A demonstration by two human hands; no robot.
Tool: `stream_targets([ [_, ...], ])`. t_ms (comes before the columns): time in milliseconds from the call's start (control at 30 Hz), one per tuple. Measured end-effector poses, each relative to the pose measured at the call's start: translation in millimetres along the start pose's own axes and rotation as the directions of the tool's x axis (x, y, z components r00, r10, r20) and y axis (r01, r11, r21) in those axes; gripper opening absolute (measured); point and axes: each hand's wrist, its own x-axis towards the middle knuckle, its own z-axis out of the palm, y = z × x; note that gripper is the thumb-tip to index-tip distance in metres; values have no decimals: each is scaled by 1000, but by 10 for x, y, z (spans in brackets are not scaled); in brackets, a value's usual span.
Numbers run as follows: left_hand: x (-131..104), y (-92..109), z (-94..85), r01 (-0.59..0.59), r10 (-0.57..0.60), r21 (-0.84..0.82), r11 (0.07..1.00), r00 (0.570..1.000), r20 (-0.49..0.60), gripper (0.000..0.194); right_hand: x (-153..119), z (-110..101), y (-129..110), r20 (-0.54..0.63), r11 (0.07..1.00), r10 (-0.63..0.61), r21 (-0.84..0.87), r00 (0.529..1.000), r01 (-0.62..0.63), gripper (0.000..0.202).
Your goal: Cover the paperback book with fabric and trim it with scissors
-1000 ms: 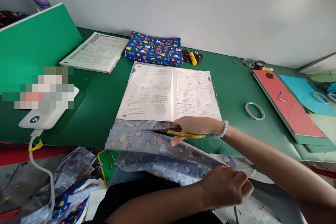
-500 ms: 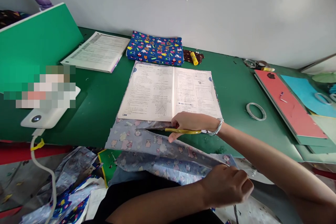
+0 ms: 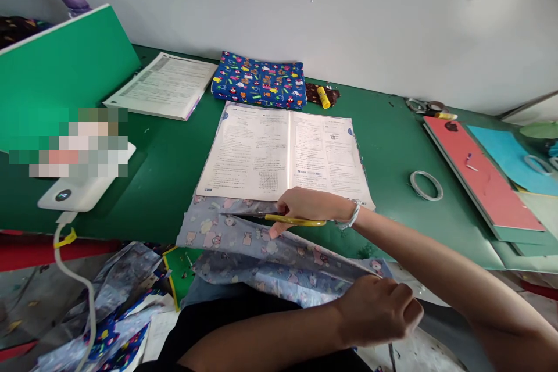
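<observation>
My right hand (image 3: 303,206) is closed on scissors (image 3: 305,222) with yellow handles. Their blades point left, lying along a cut in the light blue-grey sheet (image 3: 213,232) printed with cartoon animals. Below and to the right, my left hand (image 3: 379,309) is a fist gripping the cut-off edge of this sheet and pulling it taut. An open book (image 3: 244,151) with printed pages rests on the sheet, just beyond the scissors. The sheet's loose part drapes over the table's front edge toward my lap.
Behind the book sit a blue patterned bundle (image 3: 259,78) and a glue stick (image 3: 323,97). Another book (image 3: 163,84) and a white power bank (image 3: 72,195) with a cable are to the left. A tape roll (image 3: 426,185) and red boards (image 3: 479,177) lie right.
My right hand and the scissors have moved slightly left along the sheet, lengthening the cut. My left hand keeps its grip almost in place.
</observation>
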Motion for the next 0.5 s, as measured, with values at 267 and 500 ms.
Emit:
stream_targets([
  [267, -17, 26, -46, 5, -7, -40, 999, 998, -54, 33, 101, 4, -102, -18, 1000, 0, -30, 1000, -1, 60],
  [500, 4, 20, 29, 16, -21, -73, 997, 998, -59, 29, 139, 8, -113, 18, 1000, 2, -24, 1000, -2, 59],
])
